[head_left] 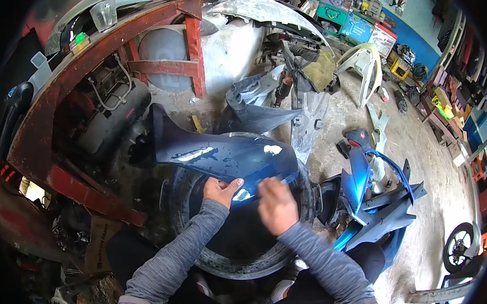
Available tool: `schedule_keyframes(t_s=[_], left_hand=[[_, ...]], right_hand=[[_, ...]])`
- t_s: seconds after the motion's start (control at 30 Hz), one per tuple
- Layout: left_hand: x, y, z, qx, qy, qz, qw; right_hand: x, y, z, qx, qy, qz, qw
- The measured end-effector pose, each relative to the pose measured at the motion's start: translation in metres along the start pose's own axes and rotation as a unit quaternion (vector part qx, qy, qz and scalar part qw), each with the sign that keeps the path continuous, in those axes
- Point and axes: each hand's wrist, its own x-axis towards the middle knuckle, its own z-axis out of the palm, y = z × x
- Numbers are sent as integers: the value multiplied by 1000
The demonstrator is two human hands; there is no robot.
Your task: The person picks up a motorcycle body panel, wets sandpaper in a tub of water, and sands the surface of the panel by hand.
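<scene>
A dark blue glossy motorcycle body panel (226, 156) lies across a large black tub (243, 270) with a worn grey rim. White and pale patches show on its surface, and it looks wet. At the panel's near edge, my left hand (219, 191) is closed on it, thumb on top and fingers partly hidden. My right hand (277, 204) is over the near right part of the panel, smeared by motion. Whether it holds anything is not visible. Both forearms are in grey sleeves.
Blue and black fairing pieces (373, 197) lie on the floor at right. A red frame (65, 82) and an air compressor tank (111, 109) stand at left. Behind the tub are grey plastic parts (257, 108). A wheel (459, 247) is at far right.
</scene>
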Motion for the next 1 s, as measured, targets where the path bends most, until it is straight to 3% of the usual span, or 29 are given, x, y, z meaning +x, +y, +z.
schedule_keyframes(t_s=[0.07,0.13,0.2,0.37,0.43,0.53,0.6,0.67,0.77,0.83,0.9,1.0], left_hand=[[1,4,2,-42,-18,2,999],[-3,12,1,35,26,-30,999],[-2,4,0,30,26,-18,999],[1,-1,-3,-35,-6,12,999],[-5,12,-5,21,15,-29,999],[-12,29,-1,76,52,-70,993],[-7,25,-5,62,43,-89,993],[-6,19,-8,51,39,-110,992],[-7,18,-9,136,61,-119,982],[-8,19,-7,80,56,-101,990],[-6,23,-8,110,47,-119,986],[-10,22,-8,120,49,-144,981]], right_hand=[[-7,-24,1,55,-24,-28,998],[5,-8,-8,32,2,5,999],[14,19,-9,3,22,60,998],[-2,-4,-3,43,-25,-40,998],[4,20,-3,27,20,6,999],[11,30,-6,25,-27,66,997],[-1,-1,-7,54,-36,-8,998],[-2,7,-6,61,-66,-3,996],[6,56,3,-36,13,83,996],[0,32,3,-30,-18,28,999],[-12,8,6,5,-62,-36,997],[3,42,4,-79,-68,34,994]])
